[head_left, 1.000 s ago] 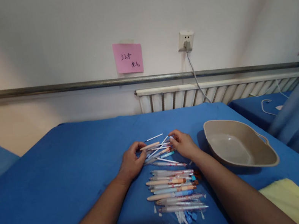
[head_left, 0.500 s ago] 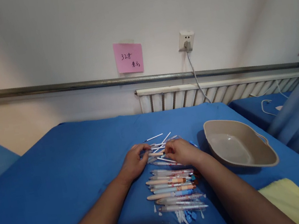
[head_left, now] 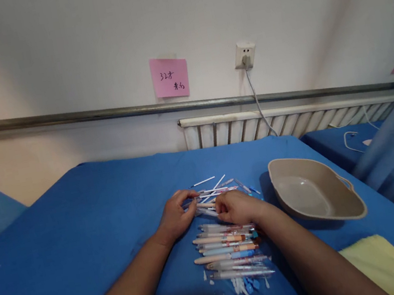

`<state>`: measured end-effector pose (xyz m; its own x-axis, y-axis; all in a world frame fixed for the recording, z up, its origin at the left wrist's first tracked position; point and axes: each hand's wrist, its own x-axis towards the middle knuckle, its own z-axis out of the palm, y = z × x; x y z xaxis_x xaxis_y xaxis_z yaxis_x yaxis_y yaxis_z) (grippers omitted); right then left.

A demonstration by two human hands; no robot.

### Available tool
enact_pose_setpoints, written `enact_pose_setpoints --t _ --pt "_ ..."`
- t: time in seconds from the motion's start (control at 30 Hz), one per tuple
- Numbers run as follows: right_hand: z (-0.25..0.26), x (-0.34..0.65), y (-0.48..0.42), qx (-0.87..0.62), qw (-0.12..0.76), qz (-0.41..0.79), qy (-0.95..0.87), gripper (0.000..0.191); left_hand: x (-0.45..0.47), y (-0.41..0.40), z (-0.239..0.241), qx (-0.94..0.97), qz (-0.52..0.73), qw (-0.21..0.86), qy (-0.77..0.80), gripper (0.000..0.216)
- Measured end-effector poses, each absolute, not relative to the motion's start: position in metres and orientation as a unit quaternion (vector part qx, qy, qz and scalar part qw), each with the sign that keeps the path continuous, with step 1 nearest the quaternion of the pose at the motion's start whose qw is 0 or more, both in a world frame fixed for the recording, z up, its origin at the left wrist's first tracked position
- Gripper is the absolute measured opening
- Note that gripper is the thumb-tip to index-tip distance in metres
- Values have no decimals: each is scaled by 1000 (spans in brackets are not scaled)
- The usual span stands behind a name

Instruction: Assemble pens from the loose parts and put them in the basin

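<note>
Between my two hands lies a peach pen barrel (head_left: 206, 205). My left hand (head_left: 177, 217) rests at its left end, the fingers bent in a pinch on it. The curled fingers of my right hand (head_left: 236, 206) close round its other end, and the fingertips are partly hidden. Just beyond my hands are several thin white pen refills (head_left: 218, 183) and loose clear pen parts (head_left: 242, 185). Nearer to me lies a row of several pens (head_left: 227, 256), some peach and blue, some clear. My right wrist is just above the right end of this row.
A beige plastic basin (head_left: 315, 190) stands on the blue cloth (head_left: 132, 189) to the right. Small white tips (head_left: 238, 285) and blue pieces (head_left: 249, 284) lie closest to me. A yellow cloth (head_left: 385, 262) is at lower right. Behind are a radiator (head_left: 235, 125) and a wall socket (head_left: 245, 55).
My right hand has moved slightly left and toward me, its fingers curling further under. More of the clear parts behind it now show. My left hand has hardly moved.
</note>
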<state>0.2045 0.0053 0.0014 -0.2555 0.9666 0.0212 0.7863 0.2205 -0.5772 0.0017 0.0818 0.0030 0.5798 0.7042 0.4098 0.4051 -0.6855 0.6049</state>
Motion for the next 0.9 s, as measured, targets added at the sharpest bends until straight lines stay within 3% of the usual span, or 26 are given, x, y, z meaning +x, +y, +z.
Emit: enact_pose_setpoints --t 0.13,0.3,0.53,0.67,0.77,0.9 --pt "-10 212 13 -530 329 404 -669 6 2 75 11 862 326 240 304 20" --pt "-14 214 20 -475 412 517 -581 17 4 71 14 887 305 220 268 23" --pt "-13 222 23 -475 416 541 -555 31 6 75 6 908 268 176 268 20" --pt "-17 222 24 -472 440 522 -557 31 5 76 9 919 226 154 284 32" --pt "-21 221 25 -471 448 515 -559 29 5 75 13 912 251 166 279 27" --pt "-25 220 27 -461 461 515 -557 28 6 72 11 907 282 181 254 38"
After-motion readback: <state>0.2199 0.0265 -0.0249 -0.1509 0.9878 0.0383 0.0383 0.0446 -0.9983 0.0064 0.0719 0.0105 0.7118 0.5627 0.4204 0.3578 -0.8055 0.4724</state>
